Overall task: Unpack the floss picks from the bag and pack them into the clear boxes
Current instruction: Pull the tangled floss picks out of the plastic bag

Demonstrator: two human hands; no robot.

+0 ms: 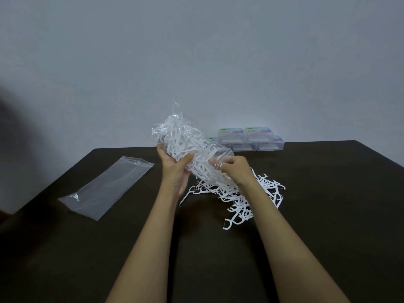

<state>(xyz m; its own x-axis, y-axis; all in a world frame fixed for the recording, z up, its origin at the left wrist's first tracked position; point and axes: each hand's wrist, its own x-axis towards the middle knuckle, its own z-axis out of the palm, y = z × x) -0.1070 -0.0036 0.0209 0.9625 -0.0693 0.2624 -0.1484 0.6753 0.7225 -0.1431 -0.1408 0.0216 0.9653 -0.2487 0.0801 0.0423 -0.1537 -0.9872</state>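
We are gripping the clear bag (219,153) with our left hand (175,169), fingers curling round its far side and the thumb pressing on its near side. The bag is hanging tilted above the desk (109,248), its upper end pointing far and left, its lower end slanting near and right. Our right hand (235,169) is pinching the plastic at that lower end with curled fingers. White floss picks (177,136) are crowding the inside of the bag, and some are poking out past the crumpled plastic at the top.

Below and to the right of our hands, a loose pile of picks (247,200) is lying spread on the desk, partly hidden under our right wrist and forearm. One stray pick (185,196) is resting just left of the pile, near our left wrist.

Well apart on the left, an empty bag (107,189) is lying flat on the desk. At the far edge, the clear boxes (247,138) are standing stacked in two layers against the wall (196,51), the bag partly covering the leftmost one.
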